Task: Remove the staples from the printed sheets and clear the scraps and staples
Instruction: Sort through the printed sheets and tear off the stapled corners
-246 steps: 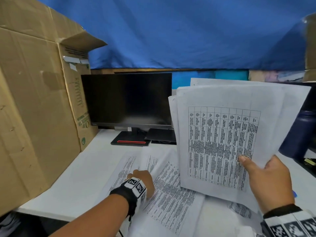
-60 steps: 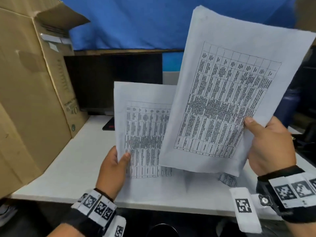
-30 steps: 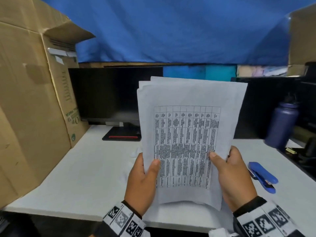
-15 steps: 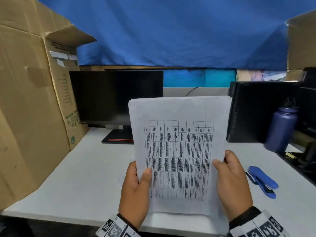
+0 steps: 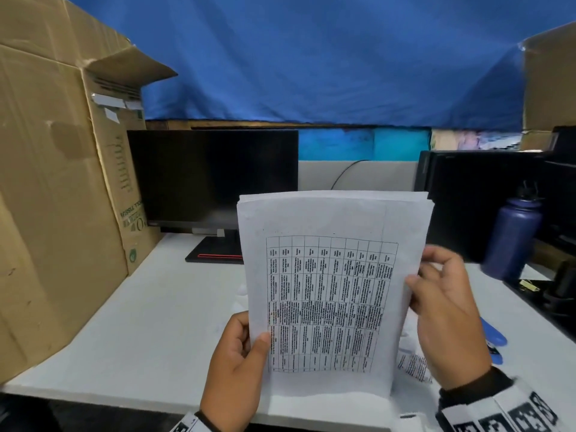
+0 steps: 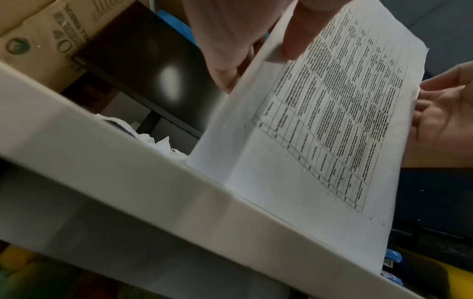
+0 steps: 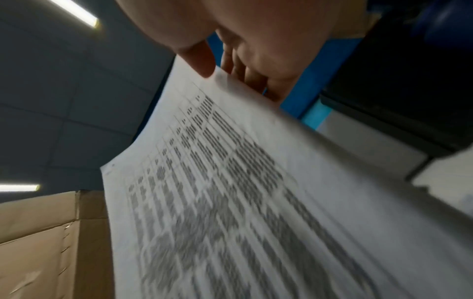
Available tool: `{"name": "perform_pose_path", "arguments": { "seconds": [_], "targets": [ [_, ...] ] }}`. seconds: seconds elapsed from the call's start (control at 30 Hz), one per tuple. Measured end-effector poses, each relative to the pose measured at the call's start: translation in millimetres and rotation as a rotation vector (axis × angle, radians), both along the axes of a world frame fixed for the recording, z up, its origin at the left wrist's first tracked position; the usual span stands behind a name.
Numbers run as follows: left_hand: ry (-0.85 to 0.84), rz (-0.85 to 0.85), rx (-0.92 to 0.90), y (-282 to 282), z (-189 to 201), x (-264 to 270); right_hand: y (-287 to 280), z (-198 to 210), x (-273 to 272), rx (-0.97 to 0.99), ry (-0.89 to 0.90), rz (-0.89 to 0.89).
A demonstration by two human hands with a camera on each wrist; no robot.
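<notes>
1. Two hands hold one upright stack of white printed sheets [image 5: 330, 294], a table printed on its front page, with its lower edge standing on the white desk [image 5: 140, 322].
2. The left hand [image 5: 237, 366] pinches the stack's lower left edge, thumb on the front.
3. The right hand [image 5: 448, 319] is at the right edge, fingers loosely spread.
4. Crumpled white paper scraps [image 6: 153, 139] lie on the desk behind the sheets.
5. A blue stapler [image 5: 494, 339] lies right of the right hand.
</notes>
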State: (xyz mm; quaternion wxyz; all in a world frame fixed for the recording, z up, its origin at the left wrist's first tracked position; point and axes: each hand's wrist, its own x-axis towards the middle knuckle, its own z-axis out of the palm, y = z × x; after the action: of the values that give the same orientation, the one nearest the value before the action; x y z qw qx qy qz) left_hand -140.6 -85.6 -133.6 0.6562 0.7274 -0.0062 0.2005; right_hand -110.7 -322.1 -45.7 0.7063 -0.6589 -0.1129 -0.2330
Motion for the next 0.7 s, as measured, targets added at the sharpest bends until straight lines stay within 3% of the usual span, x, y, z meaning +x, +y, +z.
{"name": "perform_pose_path", "arguments": {
  "seconds": [0.17,0.3,0.5,0.7],
  "targets": [
    [0.053,-0.035,0.041,7,-2,0,-15,40,2,-0.235,-0.27,-0.066],
    [0.167,-0.082,0.069,6,-21,0,-19,49,12,-0.325,-0.203,0.026],
    [0.311,-0.13,0.197,8,-37,4,-17,41,13,-0.389,-0.122,-0.074],
    [0.104,0.095,0.317,35,14,10,-20,49,19,-0.278,-0.087,-0.204]
  ]
}}
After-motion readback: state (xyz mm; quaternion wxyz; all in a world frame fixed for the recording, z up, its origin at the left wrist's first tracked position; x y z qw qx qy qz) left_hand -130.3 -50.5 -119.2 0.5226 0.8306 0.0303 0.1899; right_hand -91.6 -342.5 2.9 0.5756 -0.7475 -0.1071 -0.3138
